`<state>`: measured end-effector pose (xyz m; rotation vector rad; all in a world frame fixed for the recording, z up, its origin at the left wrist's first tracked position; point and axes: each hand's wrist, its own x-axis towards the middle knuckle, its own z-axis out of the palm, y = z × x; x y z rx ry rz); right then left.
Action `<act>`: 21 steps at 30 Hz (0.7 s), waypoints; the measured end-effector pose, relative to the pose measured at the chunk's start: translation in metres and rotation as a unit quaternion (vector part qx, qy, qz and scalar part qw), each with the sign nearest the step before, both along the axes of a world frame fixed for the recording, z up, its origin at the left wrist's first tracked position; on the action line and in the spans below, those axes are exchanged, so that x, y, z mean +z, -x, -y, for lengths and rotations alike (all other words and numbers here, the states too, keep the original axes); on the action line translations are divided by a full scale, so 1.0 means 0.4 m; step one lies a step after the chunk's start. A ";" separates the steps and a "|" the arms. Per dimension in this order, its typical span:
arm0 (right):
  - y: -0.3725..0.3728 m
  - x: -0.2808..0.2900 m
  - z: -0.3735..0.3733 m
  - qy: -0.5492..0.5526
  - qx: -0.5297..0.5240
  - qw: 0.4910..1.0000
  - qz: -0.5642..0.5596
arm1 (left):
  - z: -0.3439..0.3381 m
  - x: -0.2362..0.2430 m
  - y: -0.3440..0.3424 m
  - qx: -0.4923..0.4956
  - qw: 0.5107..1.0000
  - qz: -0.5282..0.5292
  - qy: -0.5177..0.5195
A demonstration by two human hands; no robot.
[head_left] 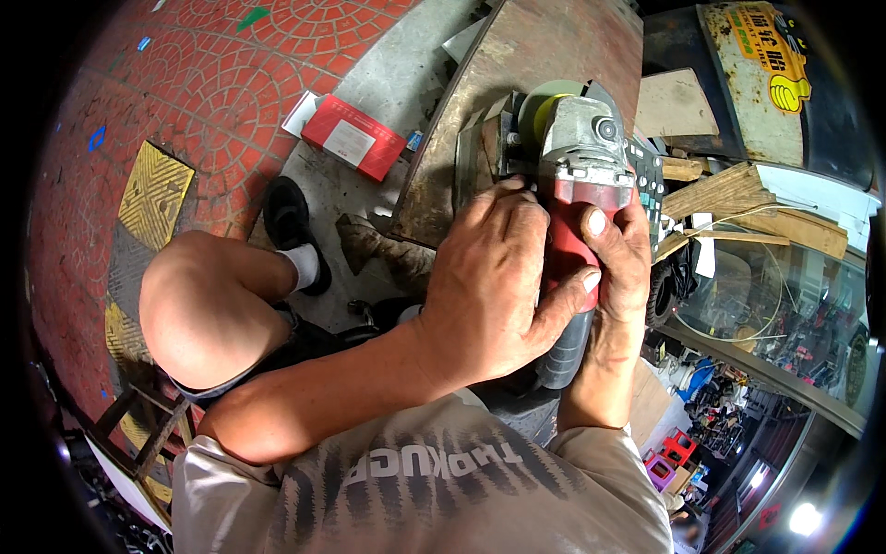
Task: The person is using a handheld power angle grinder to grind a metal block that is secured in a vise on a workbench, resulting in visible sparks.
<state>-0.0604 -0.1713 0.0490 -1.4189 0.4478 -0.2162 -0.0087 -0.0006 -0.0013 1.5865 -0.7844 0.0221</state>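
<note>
- The left hand curls closed on the red angle grinder.
- The right hand wraps its right side, thumb bent over.
- The grinder's head shows over the brown worktable.
- Beside that lies a red box.

Large pale capital letters run across the front of the person's shirt, set over a band of dark, brush-like streaks. A red box on the ground carries a white label whose print is too small to read. At the upper right, a worn metal panel bears an orange-yellow sticker with bold dark characters, smaller green lettering, and a yellow thumbs-up sign.
</note>
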 end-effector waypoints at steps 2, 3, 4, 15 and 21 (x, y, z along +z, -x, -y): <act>-0.002 0.001 -0.005 -0.003 -0.007 1.000 0.001 | 0.004 -0.001 0.000 0.008 1.000 0.012 0.000; -0.002 0.002 -0.006 -0.004 -0.010 1.000 0.001 | 0.004 0.000 0.000 0.006 1.000 0.010 0.000; -0.003 0.002 -0.006 -0.001 -0.008 1.000 0.001 | 0.002 0.001 -0.001 0.005 1.000 0.007 -0.001; -0.004 0.003 -0.004 0.019 0.001 1.000 -0.006 | 0.002 -0.004 0.001 0.004 1.000 0.001 0.003; -0.010 0.006 -0.004 0.020 0.022 1.000 0.004 | 0.001 -0.002 -0.001 -0.003 1.000 -0.007 0.007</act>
